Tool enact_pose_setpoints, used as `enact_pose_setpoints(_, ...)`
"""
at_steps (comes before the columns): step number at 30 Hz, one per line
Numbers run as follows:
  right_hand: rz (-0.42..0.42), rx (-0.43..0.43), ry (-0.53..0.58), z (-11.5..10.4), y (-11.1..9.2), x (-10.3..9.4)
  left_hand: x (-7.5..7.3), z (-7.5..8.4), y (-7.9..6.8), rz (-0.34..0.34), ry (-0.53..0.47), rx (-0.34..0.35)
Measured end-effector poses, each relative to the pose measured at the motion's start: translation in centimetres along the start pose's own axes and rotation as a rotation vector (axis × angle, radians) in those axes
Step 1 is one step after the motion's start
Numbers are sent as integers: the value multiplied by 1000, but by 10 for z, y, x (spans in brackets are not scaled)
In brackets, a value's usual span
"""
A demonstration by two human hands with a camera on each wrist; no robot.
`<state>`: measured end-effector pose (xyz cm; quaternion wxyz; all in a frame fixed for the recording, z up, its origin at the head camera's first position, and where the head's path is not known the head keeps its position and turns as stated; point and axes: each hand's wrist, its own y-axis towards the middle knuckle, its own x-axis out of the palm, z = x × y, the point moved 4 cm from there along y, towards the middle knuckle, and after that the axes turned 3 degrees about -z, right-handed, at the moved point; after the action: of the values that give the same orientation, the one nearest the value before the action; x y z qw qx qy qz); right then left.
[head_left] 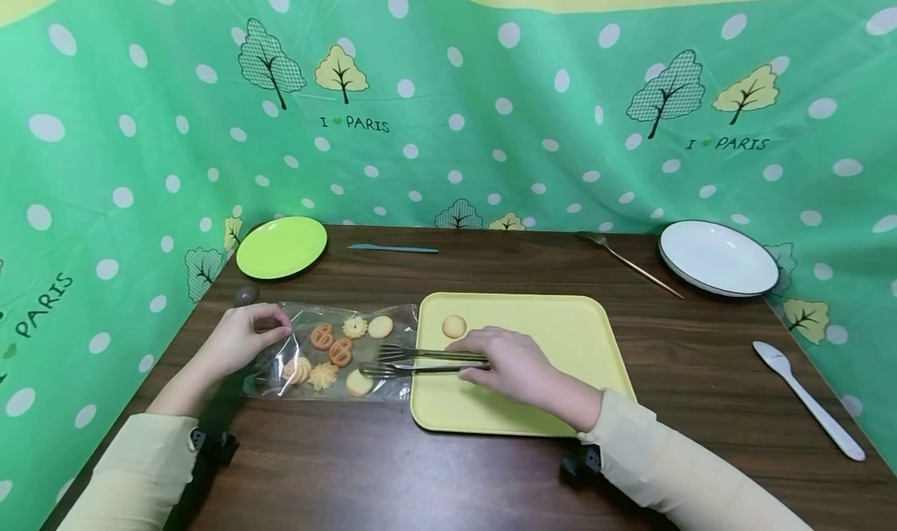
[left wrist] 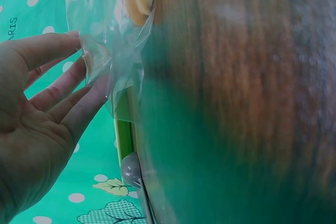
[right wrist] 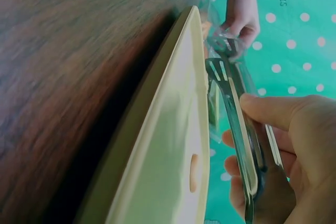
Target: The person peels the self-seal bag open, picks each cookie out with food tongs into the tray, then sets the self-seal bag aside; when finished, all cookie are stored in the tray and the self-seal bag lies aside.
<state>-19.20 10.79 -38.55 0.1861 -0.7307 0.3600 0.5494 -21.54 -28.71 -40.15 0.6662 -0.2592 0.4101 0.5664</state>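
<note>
"Seven golden and brown biscuits (head_left: 323, 376) in view through that clear plastic bag (head_left: 404, 330), flat on the dark brown wooden table (head_left: 336, 461), its right end up against the left edge of the pale yellow rectangular tray (head_left: 561, 321)!"

"And one plain round biscuit (head_left: 454, 326) on the tray itself, near the far left corner. What are the hands doing?"

"Left hand (head_left: 238, 340) at the bag's left end, thumb and fingers partly bent, a slight pinch on loose film. Right hand (head_left: 515, 363) wrapped round the fork-tined metal tongs (head_left: 448, 354), reaching over the tray's left edge, prongs a little apart — nothing between them that I can see."

"Inside the bag or on top?"

"Can't tell; the film's too glassy."

"Then there's the danger: those tines could snag the plastic and tear it."

"Or that light left-hand pinch slips, and the whole bag skids with the tongs."

"And squeeze too hard — a biscuit that looks so brittle could crack, or shoot off the tray's edge if pinched off-centre."
</note>
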Motion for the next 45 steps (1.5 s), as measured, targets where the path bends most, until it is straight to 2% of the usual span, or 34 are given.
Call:
enact_pose_setpoints(6, -31, -25, 25, -5, 3, 5, 0, 0, -1, 3, 9, 0)
enact_pose_setpoints(14, -20, -95, -56, -9, 6, 13, 0, 1, -1, 20, -4, 18)
enact_pose_setpoints(23, 0, -128, -78, -12, 7, 17, 0, 2, 0, 13, 3, 5)
enact_pose_setpoints(31, 19, -106, -58, -8, 3, 14, 1, 2, -1, 7, 7, 7)
enact_pose_setpoints(45, 135, -33, -54, 15, -20, -14, 2, -1, 0, 2, 5, 0)
